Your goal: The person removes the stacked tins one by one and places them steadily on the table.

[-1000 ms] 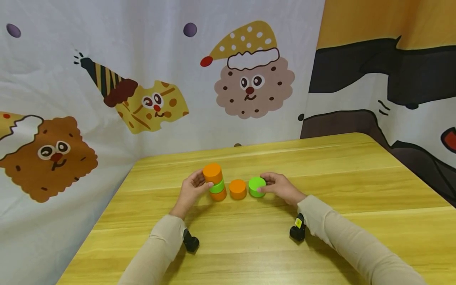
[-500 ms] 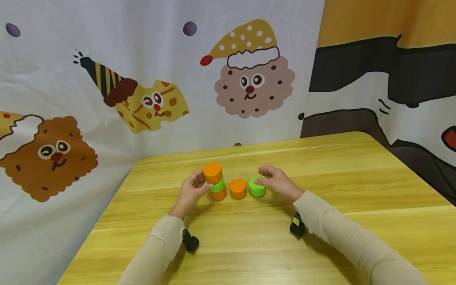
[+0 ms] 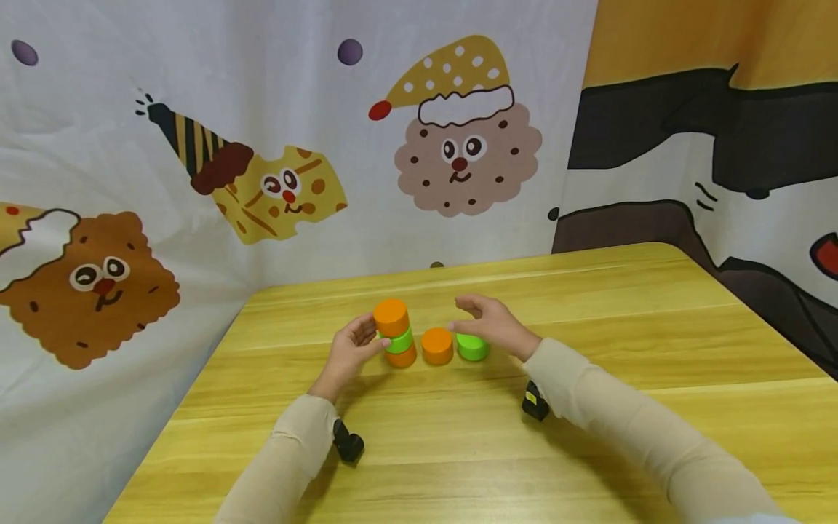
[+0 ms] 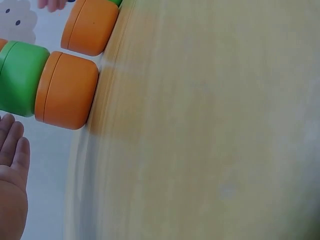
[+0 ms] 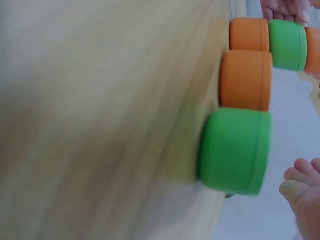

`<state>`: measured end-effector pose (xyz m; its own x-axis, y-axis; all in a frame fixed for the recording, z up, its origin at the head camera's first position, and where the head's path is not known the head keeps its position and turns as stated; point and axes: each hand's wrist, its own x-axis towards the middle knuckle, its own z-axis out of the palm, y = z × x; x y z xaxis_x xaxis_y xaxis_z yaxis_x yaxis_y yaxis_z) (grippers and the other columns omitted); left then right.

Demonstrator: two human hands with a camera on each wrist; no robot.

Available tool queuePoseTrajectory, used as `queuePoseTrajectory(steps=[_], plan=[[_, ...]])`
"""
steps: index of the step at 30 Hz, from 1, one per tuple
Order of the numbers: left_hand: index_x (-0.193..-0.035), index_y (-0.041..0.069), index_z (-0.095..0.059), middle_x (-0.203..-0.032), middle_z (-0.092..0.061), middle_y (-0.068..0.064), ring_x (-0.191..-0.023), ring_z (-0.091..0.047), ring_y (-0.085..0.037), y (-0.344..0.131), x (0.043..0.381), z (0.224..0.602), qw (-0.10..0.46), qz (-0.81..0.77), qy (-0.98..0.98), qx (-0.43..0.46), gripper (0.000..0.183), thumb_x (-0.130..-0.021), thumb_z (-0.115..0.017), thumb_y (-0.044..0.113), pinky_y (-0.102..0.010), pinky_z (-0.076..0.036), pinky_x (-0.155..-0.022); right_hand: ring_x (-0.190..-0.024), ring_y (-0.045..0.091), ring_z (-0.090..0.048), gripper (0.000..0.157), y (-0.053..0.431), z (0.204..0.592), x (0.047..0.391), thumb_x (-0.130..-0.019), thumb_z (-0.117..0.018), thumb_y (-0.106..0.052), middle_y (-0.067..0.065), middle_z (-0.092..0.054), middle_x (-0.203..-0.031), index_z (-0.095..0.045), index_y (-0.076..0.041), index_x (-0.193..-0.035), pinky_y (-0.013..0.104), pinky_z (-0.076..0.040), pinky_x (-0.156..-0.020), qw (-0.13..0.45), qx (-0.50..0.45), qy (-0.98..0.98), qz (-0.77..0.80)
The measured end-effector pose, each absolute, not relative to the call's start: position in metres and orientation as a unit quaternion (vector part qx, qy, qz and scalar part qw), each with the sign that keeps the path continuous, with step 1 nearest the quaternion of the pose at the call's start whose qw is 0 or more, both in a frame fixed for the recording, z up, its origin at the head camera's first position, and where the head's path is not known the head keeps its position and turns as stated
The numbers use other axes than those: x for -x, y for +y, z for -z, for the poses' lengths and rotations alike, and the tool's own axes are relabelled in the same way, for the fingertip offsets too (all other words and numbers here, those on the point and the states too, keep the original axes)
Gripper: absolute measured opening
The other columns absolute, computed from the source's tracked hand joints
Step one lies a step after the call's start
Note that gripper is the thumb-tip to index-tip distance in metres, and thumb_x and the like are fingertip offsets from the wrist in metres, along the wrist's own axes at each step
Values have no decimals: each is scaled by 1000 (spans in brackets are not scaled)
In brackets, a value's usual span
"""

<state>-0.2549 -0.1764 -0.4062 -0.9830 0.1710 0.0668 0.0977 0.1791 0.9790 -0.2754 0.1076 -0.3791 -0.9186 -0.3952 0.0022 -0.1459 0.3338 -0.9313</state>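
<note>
Three short, smooth cylinders form a stack: an orange top one [image 3: 391, 318], a green middle one [image 3: 399, 340] and an orange bottom one [image 3: 402, 356]. My left hand [image 3: 350, 353] is at the stack's left side, thumb tip in front of the green one; the left wrist view shows its fingers straight. A single orange cylinder [image 3: 436, 347] stands just right of the stack, with a single green cylinder [image 3: 473, 349] beside it. Over the green one, my right hand [image 3: 494, 325] is raised with thumb and fingers spread, holding nothing, and partly hides its top.
All the cylinders stand on a wood-grain table [image 3: 432, 451]. Behind its far edge hangs a white cloth [image 3: 314, 87] with cartoon prints. Black wrist cameras sit below both sleeves.
My right hand has let go of the single green cylinder, risen and shifted left above it. My left hand and the stack have stayed in place.
</note>
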Motion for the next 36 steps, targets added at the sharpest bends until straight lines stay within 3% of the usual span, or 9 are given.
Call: queuePoseTrajectory(steps=[20,29,36], plan=[[-133,5,-47,-134,-50,-16,-126,-45,-28,-178,260,418,25,-626,771,-113,56,-83,-70,12,-39,-33,-109,-130,27,-40,64,60,359,286,-82,-72,-23,13,-45,-139,-43,-4,-137,41,-32,-109,103,223,823,513],[-131,7,-49,-132,-52,-13,-123,-48,-25,-178,260,419,21,-614,781,-108,56,-82,-72,19,-38,-38,-105,-128,27,-43,67,44,361,285,-80,-73,-33,10,-47,-138,-45,-8,-136,43,-35,-107,102,215,818,524],[-130,7,-50,-130,-53,-13,-122,-49,-25,-177,261,419,24,-621,776,-107,52,-83,-70,15,-37,-38,-105,-129,24,-43,66,34,362,286,-80,-74,-30,9,-47,-138,-47,-8,-135,40,-36,-107,103,209,811,536]])
